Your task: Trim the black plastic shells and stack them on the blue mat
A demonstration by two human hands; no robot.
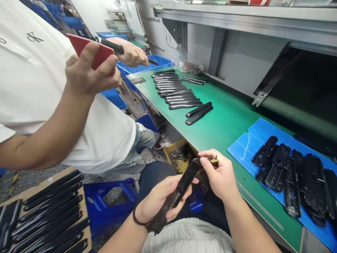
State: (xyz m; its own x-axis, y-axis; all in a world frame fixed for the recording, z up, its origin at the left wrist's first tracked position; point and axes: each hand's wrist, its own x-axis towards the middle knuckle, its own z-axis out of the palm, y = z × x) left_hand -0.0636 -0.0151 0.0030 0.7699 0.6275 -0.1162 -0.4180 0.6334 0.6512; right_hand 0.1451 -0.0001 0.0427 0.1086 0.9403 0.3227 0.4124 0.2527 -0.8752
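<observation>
My left hand [163, 198] grips a long black ribbed plastic housing [188, 177] low in front of my lap, its far end tilted up and to the right. My right hand [217, 174] pinches a small tool with a yellow band [214, 161] between finger and thumb, close to the housing's upper end. The tool's tip is hidden by my fingers, so I cannot tell whether it touches the housing. A dark band circles my left wrist.
A co-worker in a white T-shirt [79, 116] stands at left, holding a red card [91, 51] and a black handle [107, 45]. On the green workbench [223, 119] lie black bars [179, 93] and a blue mat [252, 147] with black housings. Blue crates [110, 198] and a cardboard tray [50, 211] sit nearby.
</observation>
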